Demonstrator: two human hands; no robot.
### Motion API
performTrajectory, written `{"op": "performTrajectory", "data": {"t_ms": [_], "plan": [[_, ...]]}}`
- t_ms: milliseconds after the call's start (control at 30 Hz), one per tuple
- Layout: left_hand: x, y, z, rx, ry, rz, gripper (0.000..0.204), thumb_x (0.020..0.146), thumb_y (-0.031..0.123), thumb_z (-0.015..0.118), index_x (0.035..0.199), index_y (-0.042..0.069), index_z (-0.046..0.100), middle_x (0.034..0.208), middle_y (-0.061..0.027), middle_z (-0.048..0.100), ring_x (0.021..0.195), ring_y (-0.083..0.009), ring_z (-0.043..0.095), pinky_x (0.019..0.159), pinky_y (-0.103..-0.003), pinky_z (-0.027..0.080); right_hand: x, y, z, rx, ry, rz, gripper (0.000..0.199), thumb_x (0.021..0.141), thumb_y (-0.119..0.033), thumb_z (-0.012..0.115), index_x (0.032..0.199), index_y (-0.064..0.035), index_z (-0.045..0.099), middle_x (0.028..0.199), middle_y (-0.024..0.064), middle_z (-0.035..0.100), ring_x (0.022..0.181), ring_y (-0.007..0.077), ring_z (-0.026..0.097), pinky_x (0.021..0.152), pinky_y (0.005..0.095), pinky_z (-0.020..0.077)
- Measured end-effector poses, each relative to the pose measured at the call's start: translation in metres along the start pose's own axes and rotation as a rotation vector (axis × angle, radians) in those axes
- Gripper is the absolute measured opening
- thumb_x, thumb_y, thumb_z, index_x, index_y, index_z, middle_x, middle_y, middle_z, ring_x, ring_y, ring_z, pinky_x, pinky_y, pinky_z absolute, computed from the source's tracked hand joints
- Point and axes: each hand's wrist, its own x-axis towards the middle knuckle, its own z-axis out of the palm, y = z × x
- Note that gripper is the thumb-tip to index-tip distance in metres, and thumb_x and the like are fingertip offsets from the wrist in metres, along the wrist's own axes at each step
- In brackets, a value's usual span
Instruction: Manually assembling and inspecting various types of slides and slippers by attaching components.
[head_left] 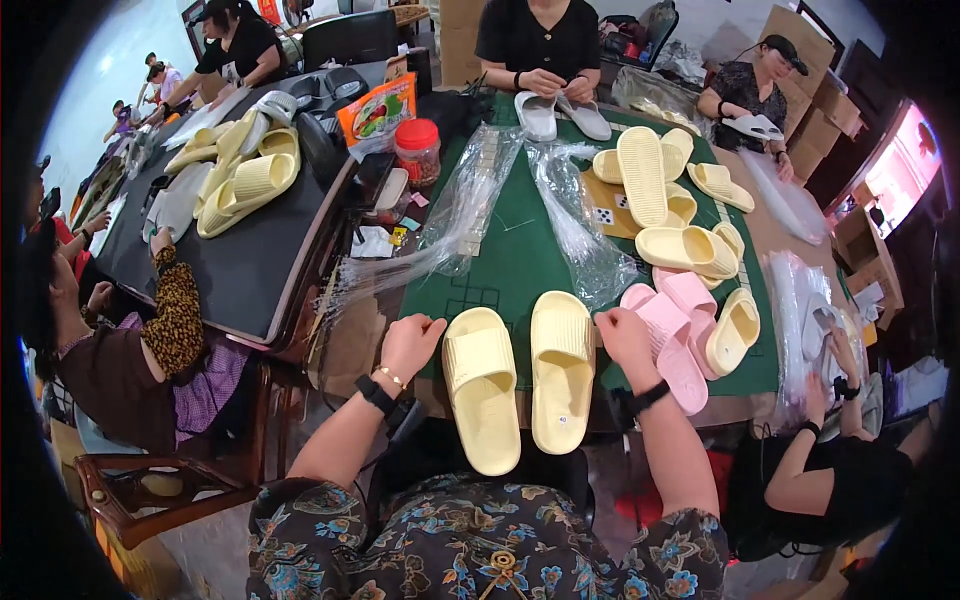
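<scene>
Two pale yellow slide slippers lie side by side in front of me, toes away, heels reaching past the table's near edge. My left hand (410, 343) is closed at the outer edge of the left slipper (482, 400), near its ribbed strap. On the other side, my right hand (624, 343) pinches the outer edge of the right slipper (562, 395), which has a small white sticker on its heel. The fingertips of both hands are partly hidden. Pink slippers (680, 345) lie just beyond my right hand, with another yellow slipper (733, 333) beside them.
A pile of yellow slippers (645, 180) covers the green table's (450, 290) far right. Clear plastic bags (575, 220) lie ahead, and a red-lidded jar (417, 152) stands at left. Co-workers sit around; the person opposite holds white slippers (537, 117). A wooden chair (170, 500) is at lower left.
</scene>
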Motion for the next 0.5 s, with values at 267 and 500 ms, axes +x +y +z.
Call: {"op": "performTrajectory", "data": {"t_ms": [267,500], "plan": [[0.007,0.007,0.011,-0.109,0.065,0.069,0.021,0.081,0.021,0.066,0.087,0.002,0.070,0.079,-0.0172,0.068,0.074,-0.0313,0.068,0.066,-0.037,0.053,0.031,0.014,0.025,-0.072,-0.037,0.048,0.033,0.078,-0.031,0.065,0.081,0.0009,0.070,0.073,0.0204,0.067,0.069,0.0327,0.067,0.063,0.0415,0.0525],[0.006,0.036,0.016,-0.368,0.068,0.158,0.017,0.084,0.015,0.063,0.092,0.002,0.069,0.086,-0.0155,0.069,0.076,-0.0286,0.067,0.069,-0.035,0.053,-0.007,-0.036,0.024,0.083,0.050,-0.122,0.019,0.084,-0.021,0.062,0.084,-0.0023,0.064,0.077,0.0168,0.067,0.072,0.0343,0.065,0.065,0.0423,0.0506]]}}
